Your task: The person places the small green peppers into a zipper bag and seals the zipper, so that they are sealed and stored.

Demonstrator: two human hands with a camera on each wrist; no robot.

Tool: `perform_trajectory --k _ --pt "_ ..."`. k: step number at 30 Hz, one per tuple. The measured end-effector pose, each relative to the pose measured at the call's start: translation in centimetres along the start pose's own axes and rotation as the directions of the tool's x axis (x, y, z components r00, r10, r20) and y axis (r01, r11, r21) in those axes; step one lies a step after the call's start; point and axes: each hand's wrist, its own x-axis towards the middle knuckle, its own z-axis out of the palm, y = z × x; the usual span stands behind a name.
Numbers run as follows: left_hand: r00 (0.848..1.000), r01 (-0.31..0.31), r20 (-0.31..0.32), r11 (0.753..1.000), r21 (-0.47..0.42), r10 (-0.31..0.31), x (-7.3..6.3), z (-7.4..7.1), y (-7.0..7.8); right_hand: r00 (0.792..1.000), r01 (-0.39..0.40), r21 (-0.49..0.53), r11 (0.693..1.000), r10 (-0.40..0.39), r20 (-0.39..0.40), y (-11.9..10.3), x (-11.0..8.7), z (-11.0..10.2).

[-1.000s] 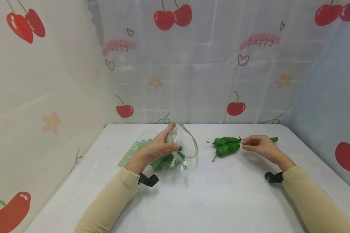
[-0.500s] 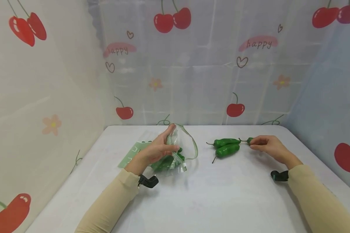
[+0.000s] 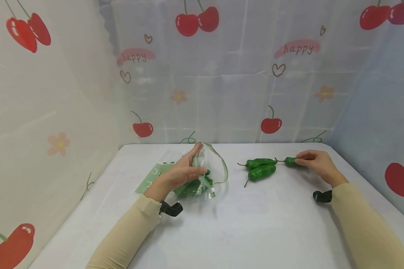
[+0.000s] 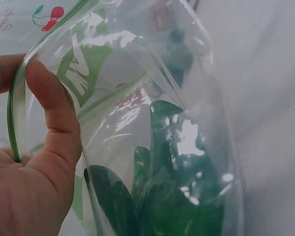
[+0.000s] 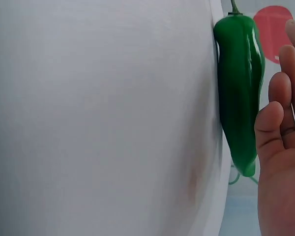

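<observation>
My left hand [image 3: 180, 172] holds the green-edged rim of a clear zip bag [image 4: 115, 49] between thumb and fingers, and the bag's mouth stands apart. Inside the bag lie several green peppers [image 4: 187, 196], seen through the shiny film. Over at the right, my right hand [image 3: 318, 166] is at a single green pepper [image 3: 290, 161] lying on the table, its stem pointing left. The right wrist view shows loosely bent fingers [image 5: 270, 118] alongside this whole pepper, with no finger across it; the thumb is out of sight there. Two more green peppers [image 3: 262, 172] lie side by side to the left.
A green panel with white marks [image 3: 148, 183] lies flat under and beside my left forearm. White cloth covers the table [image 3: 242, 231]. Cherry-print sheets [image 3: 222, 93] rise behind and at both sides.
My right hand has shifted rightward along the lone pepper, uncovering its stem end, then slightly up. The pepper stays in place. My left hand and the bag keep still.
</observation>
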Motion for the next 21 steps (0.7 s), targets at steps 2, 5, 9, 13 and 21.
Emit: perform_trajectory --k 2,5,9,13,21 --pt "1.0 0.002 0.0 1.0 0.003 -0.002 0.0 0.0 -0.1 1.0 -0.01 -0.002 1.0 0.01 -0.002 0.1 0.3 -0.3" --pt "1.0 0.006 -0.007 1.0 0.006 -0.006 0.0 0.0 -0.2 1.0 -0.02 -0.012 1.0 0.02 0.003 0.3 0.7 -0.6" --pt "1.0 0.004 -0.001 1.0 0.008 -0.004 0.0 0.0 -0.2 0.999 -0.044 -0.003 0.999 0.045 0.006 0.3 1.2 -0.7" --pt "1.0 -0.004 0.012 1.0 -0.002 0.004 0.0 0.1 -0.1 0.996 -0.089 -0.001 0.996 0.089 -0.019 0.2 1.5 -0.6" --pt "1.0 0.003 0.003 1.0 0.0 -0.003 -0.1 0.0 -0.1 0.99 -0.144 -0.016 0.989 0.144 -0.001 0.6 1.6 -0.2"
